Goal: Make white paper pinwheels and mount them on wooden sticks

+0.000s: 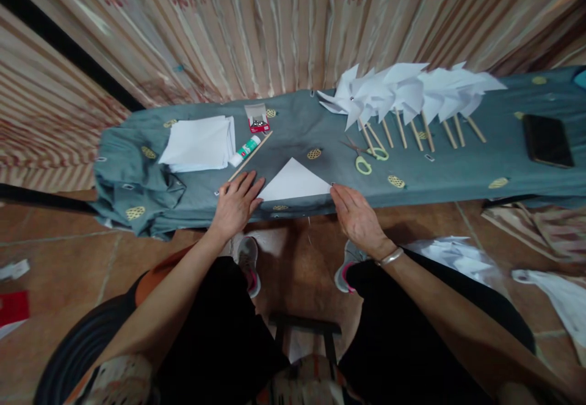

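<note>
The left hand [235, 204] lies palm down with its fingers a little spread, the fingertips at the left corner of a white paper triangle [295, 182]. The right hand [359, 217], a silver bracelet [391, 256] on its wrist, keeps its fingers close together at the right corner; whether it pinches the paper or only presses it, I cannot tell. The triangle lies flat between the two hands near the front edge of a table [297, 130] covered in grey-green cloth with yellow pineapple shapes, its peak pointing away from the person.

Just beyond the left hand, a thin wooden stick [257, 151] slants alongside a green-and-white glue stick [246, 150]. Behind them stands an open red box [259, 123] of small metallic pieces, and to the left is a stack of white sheets [196, 144]. Beyond the right hand are scissors [358, 162] with pale green handles, then a row of white pinwheels [407, 93] on wooden sticks, overlapping one another. Farther right lies a dark phone [548, 141]. A striped curtain [274, 27] hangs behind the table.
</note>
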Tool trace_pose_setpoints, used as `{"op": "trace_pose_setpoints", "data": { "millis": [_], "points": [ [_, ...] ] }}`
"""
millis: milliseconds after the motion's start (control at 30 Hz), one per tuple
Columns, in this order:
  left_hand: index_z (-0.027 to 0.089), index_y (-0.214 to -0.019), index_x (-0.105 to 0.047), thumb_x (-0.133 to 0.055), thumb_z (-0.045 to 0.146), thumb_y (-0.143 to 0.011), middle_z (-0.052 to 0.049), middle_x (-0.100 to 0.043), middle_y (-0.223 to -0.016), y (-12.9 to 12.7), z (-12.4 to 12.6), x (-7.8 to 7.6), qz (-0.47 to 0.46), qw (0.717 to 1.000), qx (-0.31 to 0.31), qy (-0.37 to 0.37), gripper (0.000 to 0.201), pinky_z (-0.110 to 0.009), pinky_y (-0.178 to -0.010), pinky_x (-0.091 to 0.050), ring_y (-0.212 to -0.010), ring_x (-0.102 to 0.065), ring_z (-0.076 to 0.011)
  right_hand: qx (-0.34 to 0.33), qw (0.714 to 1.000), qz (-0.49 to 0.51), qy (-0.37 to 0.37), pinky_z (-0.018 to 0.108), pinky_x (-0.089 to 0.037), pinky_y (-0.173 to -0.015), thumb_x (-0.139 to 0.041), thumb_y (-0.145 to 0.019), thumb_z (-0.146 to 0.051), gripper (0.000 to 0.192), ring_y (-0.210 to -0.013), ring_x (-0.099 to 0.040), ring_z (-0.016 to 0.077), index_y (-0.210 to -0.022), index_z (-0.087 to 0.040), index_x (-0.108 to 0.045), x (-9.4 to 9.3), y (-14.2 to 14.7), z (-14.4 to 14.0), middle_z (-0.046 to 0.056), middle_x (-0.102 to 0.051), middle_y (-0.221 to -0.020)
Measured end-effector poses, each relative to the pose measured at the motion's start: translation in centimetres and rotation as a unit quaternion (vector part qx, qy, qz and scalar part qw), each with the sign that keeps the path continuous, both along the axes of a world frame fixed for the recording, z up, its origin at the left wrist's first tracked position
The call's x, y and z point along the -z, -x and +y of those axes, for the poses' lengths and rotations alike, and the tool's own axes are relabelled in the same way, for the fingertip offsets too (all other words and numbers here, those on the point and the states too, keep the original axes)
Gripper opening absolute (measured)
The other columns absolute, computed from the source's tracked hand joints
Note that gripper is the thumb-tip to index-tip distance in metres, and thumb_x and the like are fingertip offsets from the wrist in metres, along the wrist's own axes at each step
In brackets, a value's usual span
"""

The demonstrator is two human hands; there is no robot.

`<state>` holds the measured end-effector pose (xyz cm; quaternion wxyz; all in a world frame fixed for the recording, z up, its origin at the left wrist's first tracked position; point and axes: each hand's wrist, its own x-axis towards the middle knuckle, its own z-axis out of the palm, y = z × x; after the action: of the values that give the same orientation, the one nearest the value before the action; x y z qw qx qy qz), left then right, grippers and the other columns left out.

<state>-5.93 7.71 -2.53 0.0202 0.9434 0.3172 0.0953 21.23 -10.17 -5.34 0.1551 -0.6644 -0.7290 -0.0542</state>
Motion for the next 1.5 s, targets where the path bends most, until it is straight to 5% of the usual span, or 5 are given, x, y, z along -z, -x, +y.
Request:
{"op": "trace_pose_setpoints", "data": {
  "millis": [300, 533, 833, 1167, 1500],
  "points": [
    [0.016, -0.149, -0.033, -0.040, 0.035, -0.097, -0.022, -0.037, -0.154, 1.3, -1.9, -1.3, -0.057, 0.998, -0.040, -0.003, 0.055, -0.050, -0.106, -0.033, -0.143, -0.035, -0.0323, 0.028, 0.999, -0.024, 0.016, 0.048, -0.039, -0.108, -0.037, -0.092, -0.012, 0.050, -0.130, -0.044, 0.0307, -0.141, -0.002, -0.044, -1.2, 0.6, 0.5, 0.023, -0.052, -0.141],
    [0.015, -0.147, -0.036, -0.046, 0.021, -0.093, -0.017, -0.041, -0.153, -3.7, -5.5, -0.6, 0.003, 0.991, 0.133, -0.023, 0.055, -0.048, -0.115, -0.028, -0.147, -0.029, -0.0274, 0.050, 0.997, -0.062, 0.011, 0.050, -0.035, -0.109, -0.040, -0.092, -0.011, 0.047, -0.131, -0.045, 0.0328, -0.137, -0.003, -0.049, -2.6, 2.6, 1.6, 0.023, -0.050, -0.143],
    [0.011, -0.149, -0.032, -0.039, 0.011, -0.089, -0.017, -0.035, -0.156, -3.3, -5.6, 1.3, 0.040, 0.987, 0.153, -0.033, 0.060, -0.049, -0.117, -0.028, -0.147, -0.029, -0.0250, -0.047, 0.996, -0.071, 0.009, 0.044, -0.041, -0.111, -0.039, -0.090, -0.005, 0.053, -0.137, -0.045, 0.0275, -0.142, -0.003, -0.045, -1.3, 5.4, 2.1, 0.020, -0.048, -0.147],
    [0.011, -0.148, -0.035, -0.038, 0.015, -0.090, -0.018, -0.038, -0.154, 2.5, -3.4, 1.5, 0.025, 0.998, 0.053, -0.033, 0.058, -0.049, -0.116, -0.028, -0.145, -0.033, -0.0287, 0.014, 0.997, -0.079, -0.003, 0.045, -0.037, -0.112, -0.037, -0.091, -0.006, 0.052, -0.135, -0.046, 0.0267, -0.142, -0.003, -0.045, -0.7, 1.0, -0.6, 0.018, -0.050, -0.146],
    [0.016, -0.138, -0.046, -0.052, 0.030, -0.090, -0.015, -0.061, -0.132, -2.4, -1.6, 1.1, -0.189, 0.973, -0.066, 0.113, 0.051, -0.050, -0.103, -0.042, -0.122, -0.055, -0.0298, 0.247, 0.969, 0.019, 0.018, 0.042, -0.042, -0.102, -0.040, -0.096, -0.022, 0.048, -0.126, -0.052, 0.0312, -0.139, -0.003, -0.048, -3.9, -3.5, 3.6, 0.022, -0.053, -0.141]
  ]
}}
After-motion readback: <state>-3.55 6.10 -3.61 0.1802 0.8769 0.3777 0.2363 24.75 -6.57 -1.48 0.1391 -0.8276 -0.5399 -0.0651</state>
